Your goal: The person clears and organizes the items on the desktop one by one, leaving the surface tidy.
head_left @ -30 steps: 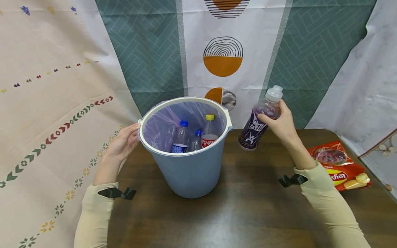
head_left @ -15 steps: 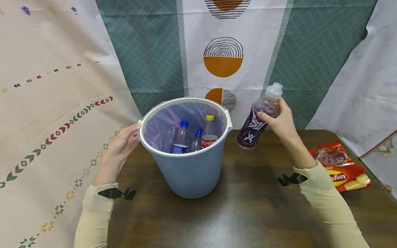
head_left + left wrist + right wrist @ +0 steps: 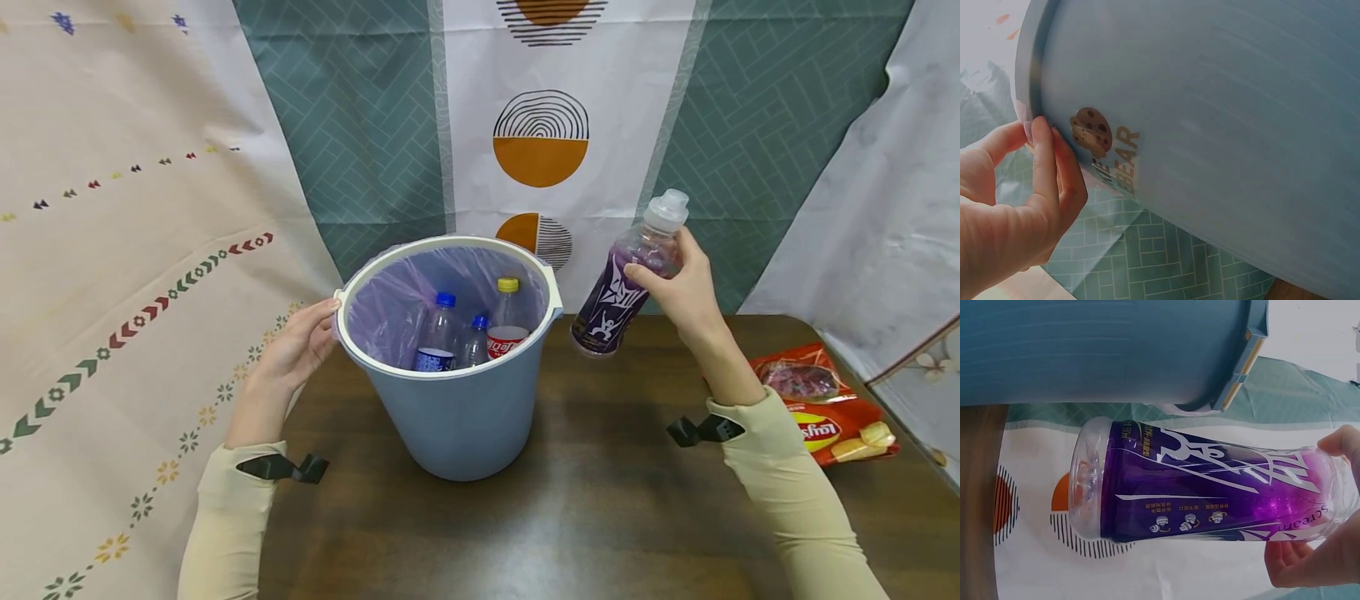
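A blue-grey trash can (image 3: 457, 425) with a white rim and a thin purple liner (image 3: 386, 317) stands on the table. Inside it are bottles: two with blue caps (image 3: 446, 300) and one with a yellow cap (image 3: 507, 285). My left hand (image 3: 296, 346) pinches the rim on the left side; in the left wrist view the thumb and fingers (image 3: 1044, 156) meet at the edge beside a cookie-bear sticker (image 3: 1094, 134). To the right of the can, my right hand (image 3: 686, 292) grips a purple drink bottle (image 3: 615, 292) near its neck. The bottle leans, white cap up, its base toward the can.
A red Lay's chip bag (image 3: 825, 408) lies at the table's right side, partly behind the right forearm. The brown wooden table (image 3: 600, 500) extends in front of the can. Patterned cloths (image 3: 540, 67) hang behind and to the left.
My right hand has raised the purple bottle slightly, and the bottle's base has shifted a little left toward the can. The left hand and the can stay where they were.
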`<state>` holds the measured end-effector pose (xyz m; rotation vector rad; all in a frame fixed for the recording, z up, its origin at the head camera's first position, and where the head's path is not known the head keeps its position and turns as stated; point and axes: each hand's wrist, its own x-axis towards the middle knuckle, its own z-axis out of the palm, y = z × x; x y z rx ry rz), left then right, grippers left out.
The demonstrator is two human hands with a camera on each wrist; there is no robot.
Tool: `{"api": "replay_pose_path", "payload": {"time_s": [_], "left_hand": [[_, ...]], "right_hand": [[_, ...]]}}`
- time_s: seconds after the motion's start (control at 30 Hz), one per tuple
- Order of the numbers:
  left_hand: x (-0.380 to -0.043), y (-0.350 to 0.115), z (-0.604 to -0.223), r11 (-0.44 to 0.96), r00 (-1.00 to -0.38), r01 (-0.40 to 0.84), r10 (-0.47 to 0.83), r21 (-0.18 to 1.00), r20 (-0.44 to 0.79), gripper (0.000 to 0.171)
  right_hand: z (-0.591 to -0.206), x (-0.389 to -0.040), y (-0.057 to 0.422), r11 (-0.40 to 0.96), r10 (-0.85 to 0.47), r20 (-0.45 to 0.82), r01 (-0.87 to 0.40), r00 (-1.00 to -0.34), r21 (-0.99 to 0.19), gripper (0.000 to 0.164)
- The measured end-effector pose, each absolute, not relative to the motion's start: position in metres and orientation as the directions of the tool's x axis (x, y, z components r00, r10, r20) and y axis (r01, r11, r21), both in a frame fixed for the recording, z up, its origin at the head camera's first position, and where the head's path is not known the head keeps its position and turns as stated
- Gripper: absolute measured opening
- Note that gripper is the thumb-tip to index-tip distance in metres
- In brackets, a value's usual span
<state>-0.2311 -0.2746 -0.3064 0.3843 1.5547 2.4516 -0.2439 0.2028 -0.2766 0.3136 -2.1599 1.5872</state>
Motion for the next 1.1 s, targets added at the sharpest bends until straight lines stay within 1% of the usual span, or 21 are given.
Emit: {"api": "replay_pose_path", "payload": {"time_s": [0.43, 1.1], "left_hand": [[-0.233, -0.275, -0.306, -0.431, -0.940, -0.049, 0.324, 0.901, 0.104, 0.025], [-0.232, -0.274, -0.306, -0.422, -0.942, -0.046, 0.321, 0.906, 0.102, 0.024]], "right_hand": [[-0.268, -0.241, 0.200, 0.248, 0.100, 0.493, -0.458, -0.864, -0.854, 0.058], [-0.254, -0.234, 0.196, 0.124, 0.087, 0.534, -0.523, -0.841, -0.843, 0.059]]}}
